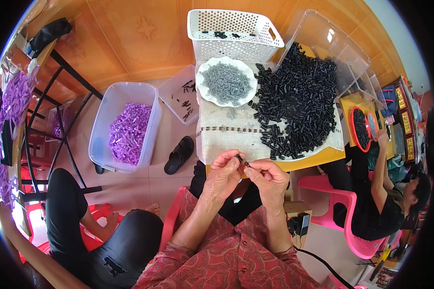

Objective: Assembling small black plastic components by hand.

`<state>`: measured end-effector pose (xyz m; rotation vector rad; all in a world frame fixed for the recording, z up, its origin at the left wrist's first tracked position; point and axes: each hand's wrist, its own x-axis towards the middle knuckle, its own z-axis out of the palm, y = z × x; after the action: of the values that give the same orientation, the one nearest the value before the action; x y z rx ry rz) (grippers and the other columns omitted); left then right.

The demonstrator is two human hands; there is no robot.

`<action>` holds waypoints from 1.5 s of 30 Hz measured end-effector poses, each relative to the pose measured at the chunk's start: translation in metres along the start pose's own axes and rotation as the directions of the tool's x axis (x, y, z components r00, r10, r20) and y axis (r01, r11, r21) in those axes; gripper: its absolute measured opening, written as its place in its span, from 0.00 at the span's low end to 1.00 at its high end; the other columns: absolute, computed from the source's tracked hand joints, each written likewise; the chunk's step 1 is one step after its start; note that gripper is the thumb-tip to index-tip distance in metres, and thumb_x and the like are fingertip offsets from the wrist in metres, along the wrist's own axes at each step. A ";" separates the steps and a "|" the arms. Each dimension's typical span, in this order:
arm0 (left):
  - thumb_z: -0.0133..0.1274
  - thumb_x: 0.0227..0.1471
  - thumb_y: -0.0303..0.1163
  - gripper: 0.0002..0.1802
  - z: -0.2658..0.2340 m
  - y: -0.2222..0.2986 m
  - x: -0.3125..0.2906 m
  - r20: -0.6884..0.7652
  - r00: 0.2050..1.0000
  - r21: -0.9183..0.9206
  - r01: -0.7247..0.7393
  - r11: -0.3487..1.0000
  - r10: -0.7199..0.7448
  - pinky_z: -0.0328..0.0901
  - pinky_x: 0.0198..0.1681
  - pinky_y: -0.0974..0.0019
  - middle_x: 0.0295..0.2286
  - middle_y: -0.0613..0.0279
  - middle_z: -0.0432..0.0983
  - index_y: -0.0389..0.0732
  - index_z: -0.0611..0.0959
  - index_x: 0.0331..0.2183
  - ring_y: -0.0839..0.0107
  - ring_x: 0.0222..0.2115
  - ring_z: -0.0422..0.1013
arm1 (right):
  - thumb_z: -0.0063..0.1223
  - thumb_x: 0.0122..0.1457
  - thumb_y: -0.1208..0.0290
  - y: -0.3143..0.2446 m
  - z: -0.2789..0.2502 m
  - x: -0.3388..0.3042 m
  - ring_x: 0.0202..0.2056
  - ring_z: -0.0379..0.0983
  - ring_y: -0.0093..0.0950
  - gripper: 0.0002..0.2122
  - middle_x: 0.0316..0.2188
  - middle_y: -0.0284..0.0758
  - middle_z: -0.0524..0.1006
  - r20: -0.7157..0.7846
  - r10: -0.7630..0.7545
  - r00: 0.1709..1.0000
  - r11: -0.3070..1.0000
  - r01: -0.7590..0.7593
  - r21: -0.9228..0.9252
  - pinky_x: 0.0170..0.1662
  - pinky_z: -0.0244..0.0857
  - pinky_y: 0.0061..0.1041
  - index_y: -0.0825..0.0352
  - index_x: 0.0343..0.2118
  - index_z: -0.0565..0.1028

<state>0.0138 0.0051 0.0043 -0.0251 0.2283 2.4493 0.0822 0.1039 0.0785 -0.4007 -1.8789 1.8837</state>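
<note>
Both my hands are raised close together at the front edge of the cloth-covered table (pixel 226 144). My left hand (pixel 222 177) pinches a small black plastic piece (pixel 238 157) between thumb and fingertips. A second small dark piece (pixel 247 164) sits in the fingertips of my right hand (pixel 269 180), beside the first. Whether the two pieces touch is too small to tell. Just beyond my right hand spreads a large heap of short black tube-like pieces (pixel 299 103). Behind my hands stands a white scalloped plate (pixel 201 91) piled with small clear plastic parts (pixel 226 81).
At the back is a white perforated basket (pixel 236 48) with a few black pieces. A clear bin (pixel 318 29) lies tipped behind the heap. Left on the floor are a tub (pixel 99 120) of purple pieces and a black sandal (pixel 179 155). People sit at both sides.
</note>
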 end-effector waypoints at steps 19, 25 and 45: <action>0.55 0.54 0.24 0.10 0.001 -0.001 -0.001 0.016 1.000 0.015 0.013 1.000 -0.013 0.68 0.46 0.67 0.38 0.61 0.79 0.43 0.82 0.40 0.72 0.40 0.73 | 0.64 0.49 0.82 0.005 0.005 0.001 0.28 0.73 0.18 0.07 0.29 0.33 0.78 -0.006 -0.173 0.985 0.951 0.166 -0.259 0.29 0.67 0.16 0.69 0.31 0.78; 0.55 0.53 0.24 0.10 -0.001 0.000 -0.001 0.017 1.000 0.053 0.010 0.999 -0.011 0.69 0.45 0.66 0.38 0.61 0.78 0.43 0.81 0.40 0.72 0.39 0.73 | 0.64 0.48 0.82 0.002 0.008 0.001 0.25 0.73 0.19 0.07 0.28 0.34 0.78 -0.003 -0.246 0.969 0.917 0.232 -0.324 0.26 0.67 0.16 0.69 0.31 0.78; 0.55 0.55 0.26 0.10 0.000 -0.008 -0.002 0.000 0.991 -0.124 0.131 0.984 -0.132 0.69 0.47 0.63 0.36 0.58 0.78 0.41 0.81 0.41 0.69 0.39 0.73 | 0.62 0.47 0.85 0.004 0.011 -0.002 0.23 0.71 0.15 0.07 0.27 0.34 0.78 -0.036 -0.371 0.928 0.855 0.326 -0.402 0.23 0.64 0.14 0.70 0.29 0.76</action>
<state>0.0205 0.0094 0.0032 -0.1014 0.0758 2.3286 0.0779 0.0937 0.0743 -0.2568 -2.0838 1.2245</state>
